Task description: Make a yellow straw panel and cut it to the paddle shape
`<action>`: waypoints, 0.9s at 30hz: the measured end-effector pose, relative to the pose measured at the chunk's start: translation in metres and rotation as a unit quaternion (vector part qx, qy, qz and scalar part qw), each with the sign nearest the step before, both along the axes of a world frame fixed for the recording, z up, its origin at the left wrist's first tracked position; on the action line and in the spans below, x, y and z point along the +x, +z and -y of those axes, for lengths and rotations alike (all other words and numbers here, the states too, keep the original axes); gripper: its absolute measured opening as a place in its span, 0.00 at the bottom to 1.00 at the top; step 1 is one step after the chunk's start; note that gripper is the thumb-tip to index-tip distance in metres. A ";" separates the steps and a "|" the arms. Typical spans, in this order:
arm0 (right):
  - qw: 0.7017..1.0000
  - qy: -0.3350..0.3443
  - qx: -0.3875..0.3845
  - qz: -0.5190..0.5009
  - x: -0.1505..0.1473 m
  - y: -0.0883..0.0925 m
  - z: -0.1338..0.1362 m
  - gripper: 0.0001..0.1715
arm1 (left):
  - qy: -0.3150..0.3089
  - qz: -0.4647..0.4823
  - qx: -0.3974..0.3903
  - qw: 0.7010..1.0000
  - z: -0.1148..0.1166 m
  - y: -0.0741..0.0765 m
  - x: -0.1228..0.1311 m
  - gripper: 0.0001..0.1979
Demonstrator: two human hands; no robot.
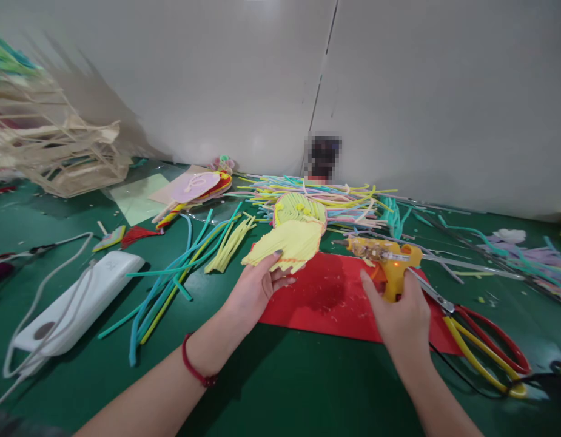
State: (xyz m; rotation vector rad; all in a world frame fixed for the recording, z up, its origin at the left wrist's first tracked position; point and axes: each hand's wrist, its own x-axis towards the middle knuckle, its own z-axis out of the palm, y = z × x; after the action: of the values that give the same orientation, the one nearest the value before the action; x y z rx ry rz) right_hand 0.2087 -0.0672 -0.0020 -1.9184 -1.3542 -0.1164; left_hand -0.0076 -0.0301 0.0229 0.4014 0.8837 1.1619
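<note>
My left hand point(257, 285) is closed on the lower edge of a pale yellow ribbed piece point(287, 243), which has an orange line near its bottom. My right hand point(403, 309) grips a yellow glue gun point(389, 261) whose nozzle points left, towards the yellow piece but apart from it. Behind the held piece lies a round yellow-green piece point(296, 209) with a pink edge. A red sheet point(325, 303) lies flat under and between my hands.
Scissors point(448, 303) with red and yellow handles lie at the right. A white power strip point(84, 303), blue and yellow stems point(171, 279) and a fan-shaped craft point(193, 187) are at the left. Piled stems point(348, 197) line the wall. A stick frame point(66, 145) stands far left.
</note>
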 end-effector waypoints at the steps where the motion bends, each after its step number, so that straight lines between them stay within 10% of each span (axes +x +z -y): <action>1: 1.000 -0.007 -0.014 0.000 0.005 -0.003 -0.003 0.24 | 0.004 -0.002 0.008 1.000 -0.001 -0.001 -0.001 0.11; 11: 0.995 -0.024 -0.031 0.096 0.033 -0.015 -0.014 0.31 | 0.060 0.031 0.023 0.997 -0.011 0.012 -0.014 0.04; 14: 0.996 0.016 0.056 0.070 0.007 0.004 -0.005 0.23 | 0.056 0.028 0.041 0.997 -0.014 0.008 -0.018 0.06; 18: 0.967 0.249 -0.050 -0.017 -0.049 0.009 0.002 0.14 | 0.028 0.017 0.103 0.994 -0.017 -0.003 -0.020 0.11; 27: 0.951 0.289 -0.080 0.074 -0.097 -0.022 -0.016 0.12 | 0.016 0.016 0.080 0.997 -0.020 -0.007 -0.023 0.12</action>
State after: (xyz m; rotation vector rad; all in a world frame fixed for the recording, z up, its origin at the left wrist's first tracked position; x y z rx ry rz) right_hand 0.1114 -0.0507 -0.0238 -1.5836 -2.0254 0.1465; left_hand -0.0302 -0.0104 0.0161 0.4982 0.7735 1.2696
